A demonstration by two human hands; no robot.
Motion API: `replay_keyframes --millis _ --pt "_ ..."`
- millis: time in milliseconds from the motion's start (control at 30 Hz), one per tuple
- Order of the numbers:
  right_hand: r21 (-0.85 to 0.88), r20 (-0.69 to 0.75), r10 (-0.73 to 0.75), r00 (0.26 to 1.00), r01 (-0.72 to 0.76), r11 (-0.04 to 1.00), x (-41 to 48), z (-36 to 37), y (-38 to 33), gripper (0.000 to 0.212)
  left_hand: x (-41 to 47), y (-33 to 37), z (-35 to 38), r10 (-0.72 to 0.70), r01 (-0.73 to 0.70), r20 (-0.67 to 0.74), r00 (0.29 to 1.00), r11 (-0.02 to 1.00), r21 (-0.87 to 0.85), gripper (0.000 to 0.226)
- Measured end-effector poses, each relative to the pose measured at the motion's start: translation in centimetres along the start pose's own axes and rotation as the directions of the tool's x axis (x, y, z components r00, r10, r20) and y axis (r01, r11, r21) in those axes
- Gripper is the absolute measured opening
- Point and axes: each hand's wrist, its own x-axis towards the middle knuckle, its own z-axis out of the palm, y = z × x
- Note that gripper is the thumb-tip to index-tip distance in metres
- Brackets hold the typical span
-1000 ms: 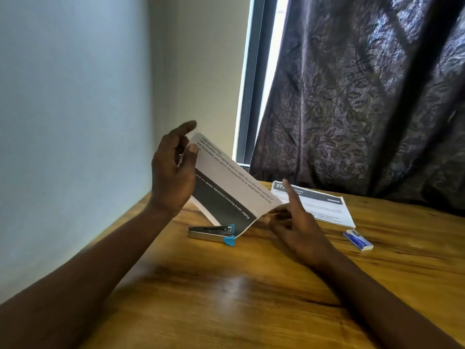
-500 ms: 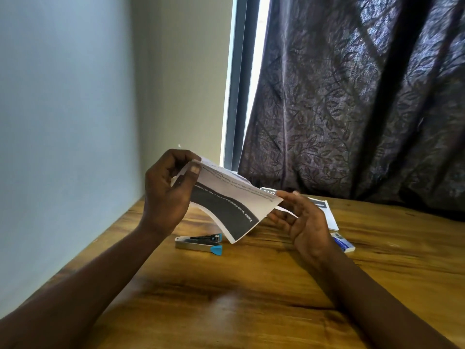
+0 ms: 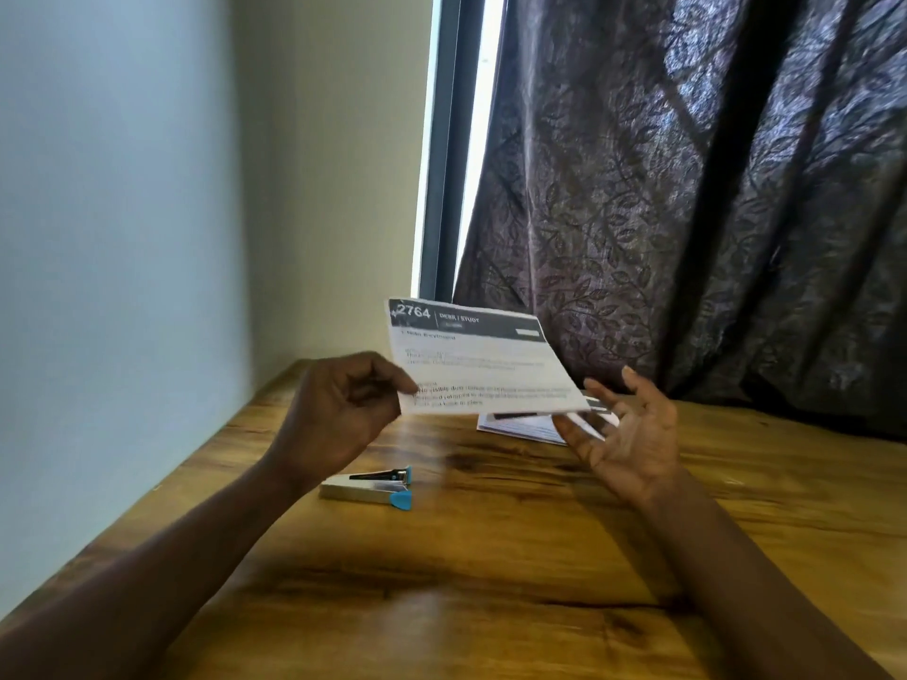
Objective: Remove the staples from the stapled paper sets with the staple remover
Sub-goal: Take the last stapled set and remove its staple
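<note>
Dark, leaf-patterned curtain point(image 3: 687, 213) fills the far right, hanging down to the table's far edge. A pale wall point(image 3: 122, 238) runs along the left, and a grey window frame point(image 3: 441, 164) stands between the two with a bright strip of daylight beside it. The wooden table point(image 3: 491, 557) spreads across the near half, its grain glossy. Above it, at the middle, a paper set point(image 3: 481, 360) is held up in the air, printed side toward the camera, with a dark header band along its top reading "2764"; the text below is blurred. The left hand point(image 3: 338, 414) pinches the set's lower left edge between thumb and forefinger, the other fingers curled in. The right hand point(image 3: 633, 444) is raised palm up just beside the set's lower right corner, its fingers spread and relaxed; whether they touch the paper cannot be told. A second set point(image 3: 520, 427) lies flat on the table farther off, partly hidden by the held one and the right hand. The remover point(image 3: 365, 488), silver with blue tips, lies on the table near the left wrist, apart from both hands.
</note>
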Motion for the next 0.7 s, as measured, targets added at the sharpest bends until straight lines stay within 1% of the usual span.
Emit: replay_keyframes --millis 100,167,200,267,300,333,367,400,433,467,500,533,567,600,667,700 --pt "-0.140 0.000 0.174 0.985 -0.173 0.975 0.5 -1.3 -1.1 0.069 -0.5 -0.5 0.3 -0.057 0.067 0.165 0.985 0.996 -0.056 0.012" --pt "-0.233 0.027 0.233 0.972 -0.221 0.947 0.7 -2.0 -1.5 0.075 -0.8 -0.5 0.4 -0.130 0.148 0.292 0.948 0.988 -0.042 0.008" --pt "-0.265 0.048 0.244 0.969 -0.224 0.938 0.5 -2.2 -1.7 0.072 -0.9 -0.4 0.5 -0.169 0.201 0.348 0.922 0.978 -0.057 0.012" --pt "-0.378 0.097 0.225 0.970 -0.173 0.909 0.1 -2.2 -1.9 0.063 -1.2 -0.4 0.7 -0.218 0.278 0.433 0.874 0.957 -0.079 0.021" --pt "-0.472 0.113 0.175 0.978 -0.102 0.876 0.0 -2.1 -1.8 0.061 -1.2 -0.4 0.7 -0.222 0.273 0.455 0.862 0.961 -0.049 0.022" --pt "-0.582 0.124 0.084 0.989 0.004 0.813 -0.1 -1.9 -1.6 0.058 -1.1 -0.4 0.8 -0.215 0.241 0.470 0.856 0.971 0.004 0.022" --pt "-0.706 0.148 -0.036 0.988 0.131 0.696 0.0 -1.8 -1.2 0.053 -1.2 -0.5 0.9 -0.206 0.203 0.484 0.851 0.977 0.060 0.020" --pt "-0.821 0.200 -0.162 0.966 0.255 0.510 0.0 -1.5 -0.8 0.044 -1.2 -0.5 1.0 -0.198 0.163 0.492 0.848 0.980 0.114 0.019" --pt "-0.892 0.284 -0.276 0.918 0.358 0.275 0.0 -1.3 -0.3 0.037 -1.2 -0.6 1.0 -0.188 0.128 0.501 0.845 0.980 0.152 0.018" --pt "-0.909 0.379 -0.345 0.859 0.415 0.034 -0.1 -0.9 0.3 0.036 -1.2 -0.6 1.1 -0.179 0.101 0.511 0.841 0.979 0.176 0.018" --pt "-0.884 0.467 -0.370 0.803 0.434 -0.172 -0.1 -0.6 1.1 0.042 -1.3 -0.6 1.3 -0.168 0.078 0.523 0.836 0.979 0.190 0.019" --pt "-0.842 0.537 -0.361 0.763 0.456 -0.290 -0.3 -0.2 1.9 0.049 -1.4 -0.6 1.4 -0.156 0.056 0.536 0.830 0.979 0.198 0.020" --pt "-0.814 0.577 -0.331 0.747 0.493 -0.308 -0.5 0.3 2.6 0.053 -1.4 -0.6 1.6 -0.148 0.042 0.547 0.824 0.979 0.201 0.022" --pt "-0.803 0.595 -0.287 0.751 0.541 -0.249 -1.0 0.7 3.4 0.057 -1.5 -0.4 1.7 -0.145 0.037 0.556 0.819 0.979 0.201 0.024" --pt "-0.810 0.586 -0.183 0.789 0.578 -0.101 -1.5 1.3 4.6 0.066 -1.5 -0.1 1.9 -0.144 0.037 0.566 0.812 0.980 0.197 0.027" --pt "-0.813 0.581 -0.143 0.801 0.578 -0.067 -1.5 1.3 5.2 0.071 -1.5 0.0 1.9 -0.140 0.039 0.572 0.808 0.982 0.185 0.027"
